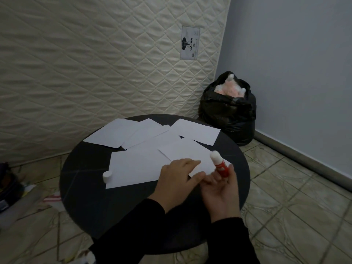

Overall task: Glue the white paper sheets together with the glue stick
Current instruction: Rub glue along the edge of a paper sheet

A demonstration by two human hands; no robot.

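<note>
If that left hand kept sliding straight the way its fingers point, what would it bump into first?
The left hand lies on a white sheet, fingers pointing right. First in line looks to be the glue stick held upright by the right hand, though depth is unclear.

Round black table (85, 187) on tiled floor (285, 187); quilted mattress (95, 63) upright far left; grey wall (295, 73) right; black bag (228, 111) in the corner.

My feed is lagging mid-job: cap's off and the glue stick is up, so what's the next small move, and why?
Probably lower the glue stick in the right hand onto the paper sheet and swipe near its edge. Its white tip is bare and raised off the paper, the cap is aside, and the left hand pins that sheet.
</note>
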